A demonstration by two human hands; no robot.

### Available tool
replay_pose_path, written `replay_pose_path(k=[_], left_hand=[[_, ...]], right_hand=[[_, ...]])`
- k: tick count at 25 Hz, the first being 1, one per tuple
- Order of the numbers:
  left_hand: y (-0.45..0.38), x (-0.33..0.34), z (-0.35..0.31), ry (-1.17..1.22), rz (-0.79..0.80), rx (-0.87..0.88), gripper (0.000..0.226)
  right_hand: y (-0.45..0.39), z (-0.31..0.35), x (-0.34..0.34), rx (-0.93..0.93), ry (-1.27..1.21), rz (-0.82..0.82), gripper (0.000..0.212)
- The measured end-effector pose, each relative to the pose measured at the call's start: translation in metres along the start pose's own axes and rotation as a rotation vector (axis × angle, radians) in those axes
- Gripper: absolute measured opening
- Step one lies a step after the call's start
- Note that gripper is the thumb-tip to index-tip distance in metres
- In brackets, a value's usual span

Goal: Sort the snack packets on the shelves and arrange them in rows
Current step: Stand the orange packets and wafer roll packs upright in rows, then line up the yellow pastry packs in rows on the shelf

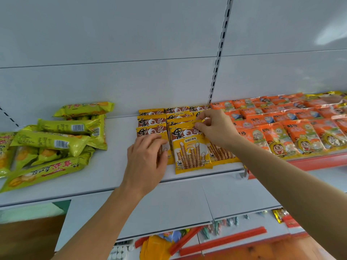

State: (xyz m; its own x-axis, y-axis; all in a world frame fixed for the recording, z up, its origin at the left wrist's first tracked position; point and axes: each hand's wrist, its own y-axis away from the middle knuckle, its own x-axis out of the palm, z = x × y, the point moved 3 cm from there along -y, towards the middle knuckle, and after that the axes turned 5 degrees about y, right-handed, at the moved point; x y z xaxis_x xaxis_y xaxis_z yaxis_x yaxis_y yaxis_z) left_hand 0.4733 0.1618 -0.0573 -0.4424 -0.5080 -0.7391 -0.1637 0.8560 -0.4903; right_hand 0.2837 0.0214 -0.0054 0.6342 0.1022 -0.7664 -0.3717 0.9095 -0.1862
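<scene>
Yellow-and-brown wafer-roll packets (189, 147) lie in overlapping rows on the white shelf (116, 166), in the middle of the head view. My left hand (147, 160) rests flat on the left front packet, fingers fairly straight. My right hand (216, 128) reaches over the right column and pinches the top edge of a packet between thumb and fingertips. Orange snack packets (293, 124) fill the shelf to the right in neat rows. A loose heap of green-yellow packets (58, 139) lies at the left.
A slotted upright (218, 53) splits the white back panel. The right shelf has a red front strip (319, 162). Below, a lower shelf holds small sweets, red strips (223, 241) and an orange bag (155, 248). Bare shelf lies between the green heap and the wafer packets.
</scene>
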Motion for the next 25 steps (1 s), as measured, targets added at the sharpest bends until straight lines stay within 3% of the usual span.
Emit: replay_pose_path(k=[5, 12, 19, 25], left_hand=[[0.008, 0.006, -0.001, -0.041, 0.124, 0.115, 0.037], [0.010, 0.006, -0.001, -0.047, 0.114, 0.127, 0.042], [0.012, -0.012, -0.007, -0.011, 0.042, 0.101, 0.040], [0.016, -0.105, 0.046, -0.221, -0.132, -0.012, 0.043]], right_hand=[[0.004, 0.000, 0.015, -0.084, 0.228, -0.087, 0.016], [0.010, 0.004, 0.006, -0.087, 0.160, -0.145, 0.029], [0.028, 0.029, 0.003, -0.309, 0.252, -0.125, 0.038], [0.014, 0.099, 0.040, -0.487, 0.247, 0.042, 0.042]])
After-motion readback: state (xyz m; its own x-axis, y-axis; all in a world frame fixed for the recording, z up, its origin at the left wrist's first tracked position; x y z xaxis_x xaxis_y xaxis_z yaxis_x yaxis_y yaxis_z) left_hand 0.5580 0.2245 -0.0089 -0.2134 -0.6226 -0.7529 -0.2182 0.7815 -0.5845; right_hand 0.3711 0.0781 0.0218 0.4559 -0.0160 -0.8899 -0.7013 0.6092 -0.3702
